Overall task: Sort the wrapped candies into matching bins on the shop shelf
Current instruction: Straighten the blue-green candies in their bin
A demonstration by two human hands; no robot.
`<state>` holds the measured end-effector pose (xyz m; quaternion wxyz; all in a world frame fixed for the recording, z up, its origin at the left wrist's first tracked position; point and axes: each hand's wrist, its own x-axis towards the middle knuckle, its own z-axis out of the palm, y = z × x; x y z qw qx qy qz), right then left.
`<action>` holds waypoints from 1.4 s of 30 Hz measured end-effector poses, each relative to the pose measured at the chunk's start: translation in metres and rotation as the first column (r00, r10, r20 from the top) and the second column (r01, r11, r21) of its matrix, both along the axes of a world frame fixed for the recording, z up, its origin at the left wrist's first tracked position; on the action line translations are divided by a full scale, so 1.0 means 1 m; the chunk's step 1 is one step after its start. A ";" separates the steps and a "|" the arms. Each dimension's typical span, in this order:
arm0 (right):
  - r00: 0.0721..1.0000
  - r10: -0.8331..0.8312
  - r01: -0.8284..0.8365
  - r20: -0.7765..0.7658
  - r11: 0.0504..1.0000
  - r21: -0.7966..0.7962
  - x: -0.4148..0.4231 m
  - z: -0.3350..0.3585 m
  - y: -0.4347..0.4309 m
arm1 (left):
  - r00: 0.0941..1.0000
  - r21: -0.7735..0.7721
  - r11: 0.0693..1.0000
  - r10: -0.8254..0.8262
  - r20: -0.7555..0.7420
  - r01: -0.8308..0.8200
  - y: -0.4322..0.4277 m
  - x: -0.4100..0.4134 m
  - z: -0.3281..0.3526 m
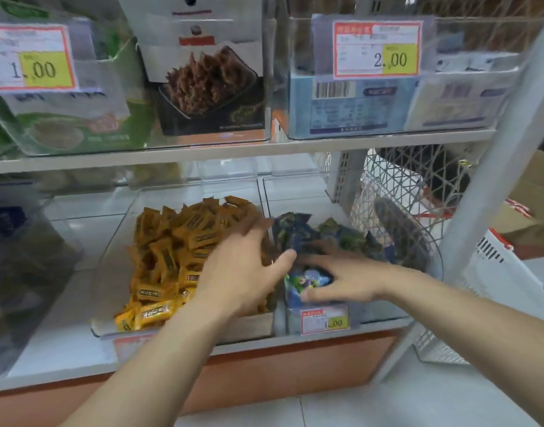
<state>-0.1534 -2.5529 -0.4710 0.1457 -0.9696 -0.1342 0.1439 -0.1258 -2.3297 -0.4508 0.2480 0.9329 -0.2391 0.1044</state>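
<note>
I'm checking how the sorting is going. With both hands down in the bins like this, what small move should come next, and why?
Probably close the right hand on the blue-wrapped candy under its fingers and lift it. That hand lies spread over the blue candies in the right bin, not yet clearly gripping. The left hand rests open on the orange candies, so nothing looks held there.

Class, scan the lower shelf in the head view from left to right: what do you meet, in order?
Dark clear bin → bin of yellow wrapped candies → left hand → right hand over the blue-green wrapped candies → white wire basket.
</note>
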 end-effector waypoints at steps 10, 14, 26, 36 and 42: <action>0.965 0.045 -0.019 0.258 0.994 -0.103 0.083 -0.030 -0.032 | 1.000 -0.010 1.000 -0.014 0.021 0.014 -0.008 0.003 -0.021; 0.960 -0.028 0.062 0.277 0.991 -0.115 0.113 -0.024 -0.053 | 1.000 -0.004 1.000 -0.008 0.026 0.008 -0.007 0.002 -0.023; 1.000 0.011 -0.009 -0.004 0.954 0.301 0.030 0.016 -0.030 | 1.000 -0.032 0.999 0.004 0.011 -0.004 -0.011 0.001 -0.023; 0.985 0.158 -0.134 0.068 0.955 -0.263 0.071 -0.040 -0.027 | 1.000 -0.015 1.000 -0.020 -0.022 0.020 -0.007 0.001 -0.022; 0.975 0.144 -0.075 0.170 0.930 -0.359 0.099 -0.024 -0.053 | 1.000 -0.028 0.999 -0.016 -0.017 0.016 -0.008 0.001 -0.022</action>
